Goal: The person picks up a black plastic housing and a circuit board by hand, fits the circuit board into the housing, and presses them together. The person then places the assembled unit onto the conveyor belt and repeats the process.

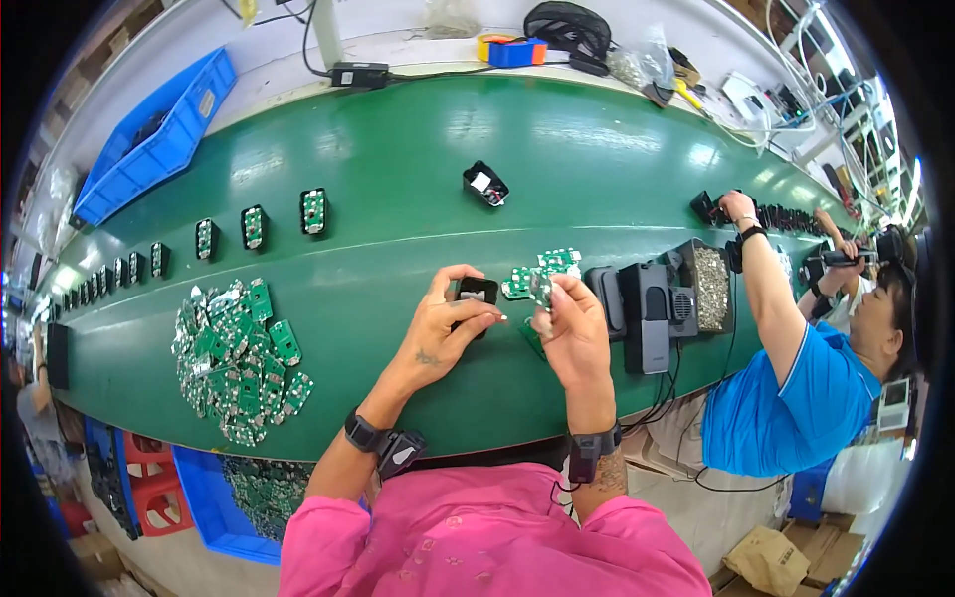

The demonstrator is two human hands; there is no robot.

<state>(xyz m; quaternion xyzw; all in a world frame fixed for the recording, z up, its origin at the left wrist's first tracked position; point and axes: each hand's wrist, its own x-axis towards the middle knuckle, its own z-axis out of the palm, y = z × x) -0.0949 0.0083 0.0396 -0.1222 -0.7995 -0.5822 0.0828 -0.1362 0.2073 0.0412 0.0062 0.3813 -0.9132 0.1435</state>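
Observation:
My left hand (pixel 438 328) is closed round a small black plastic case (pixel 479 289), whose open side faces up, over the green table. Something small and pale shows by the thumb tip; I cannot make out what it is. Pinched between the fingers of my right hand (pixel 580 333) is a small green circuit board (pixel 540 290), just to the right of the case. A few loose circuit boards (pixel 559 261) lie right behind that hand. Farther back, another black case (pixel 485 184) rests with a white piece inside.
Left stands a big heap of circuit boards (pixel 239 363). A row of filled black cases (pixel 313 211) runs along the far left. Dark devices (pixel 647 313) and a box of small metal parts (pixel 710 289) stand right, beside a co-worker in blue (pixel 796 398). Blue bin (pixel 159 134) at back left.

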